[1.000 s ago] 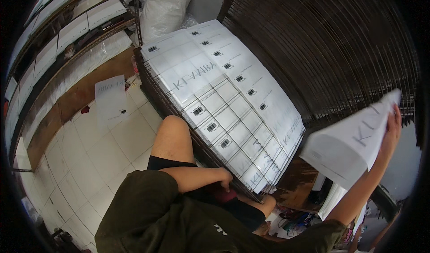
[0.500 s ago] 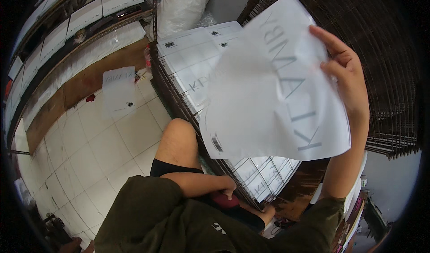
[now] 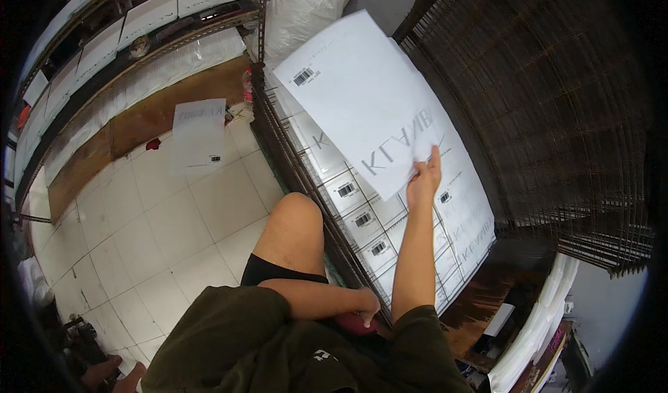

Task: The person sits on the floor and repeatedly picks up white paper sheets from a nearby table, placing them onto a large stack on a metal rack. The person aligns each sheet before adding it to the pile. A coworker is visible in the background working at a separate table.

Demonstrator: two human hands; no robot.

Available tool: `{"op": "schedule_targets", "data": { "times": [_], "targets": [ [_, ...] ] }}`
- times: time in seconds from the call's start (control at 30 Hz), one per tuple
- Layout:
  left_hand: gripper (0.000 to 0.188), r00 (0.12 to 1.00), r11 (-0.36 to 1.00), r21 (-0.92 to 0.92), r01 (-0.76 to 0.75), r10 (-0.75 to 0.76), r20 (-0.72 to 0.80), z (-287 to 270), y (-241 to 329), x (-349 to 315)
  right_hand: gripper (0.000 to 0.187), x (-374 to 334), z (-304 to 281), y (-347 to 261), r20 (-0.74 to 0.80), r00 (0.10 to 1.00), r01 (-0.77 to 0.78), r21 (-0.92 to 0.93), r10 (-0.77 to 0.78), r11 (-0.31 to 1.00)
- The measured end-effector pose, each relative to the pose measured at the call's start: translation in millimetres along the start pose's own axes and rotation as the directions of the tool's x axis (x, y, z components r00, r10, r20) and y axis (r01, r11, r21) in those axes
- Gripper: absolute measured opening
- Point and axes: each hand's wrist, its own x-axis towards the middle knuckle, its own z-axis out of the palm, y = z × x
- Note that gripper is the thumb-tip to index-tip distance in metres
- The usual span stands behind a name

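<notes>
A white printed sheet (image 3: 362, 101) with large grey letters and a small barcode block slants over a wire drying rack (image 3: 327, 209). My right hand (image 3: 423, 181) pinches its near edge, with the index finger stretched over the sheet. Under it, more white printed sheets (image 3: 456, 212) lie on the rack, some seen through the wire grid. Low in front of my body, my left hand (image 3: 367, 306) is curled beside a dark red object (image 3: 353, 323). What its fingers hold, if anything, is hidden.
Raised wire trays (image 3: 536, 101) stand stacked on the right. One printed sheet (image 3: 200, 135) lies on the tiled floor (image 3: 153, 212) at left. Shelves with white stacks (image 3: 149, 17) line the far left, and a white plastic sack (image 3: 306, 10) stands beyond the rack.
My right hand has come down and toward the left with the sheet, which has turned and now lies flatter over the rack. The left hand stays low by the dark red object.
</notes>
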Motion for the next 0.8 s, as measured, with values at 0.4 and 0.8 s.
{"op": "schedule_targets", "data": {
  "times": [0.4,0.8],
  "targets": [
    [0.081,0.968,0.969,0.018,-0.245,0.246,-0.056,-19.3,3.7,-36.9,0.08,-21.0,-27.0,139.0,-0.138,0.977,-0.188,-0.227,0.16,0.956],
    [0.081,0.99,0.992,0.008,-0.127,0.126,0.063,-18.2,7.0,-23.7,0.078,-26.7,-7.6,116.0,-0.121,0.966,-0.25,-0.189,0.23,0.95]
  ]
}}
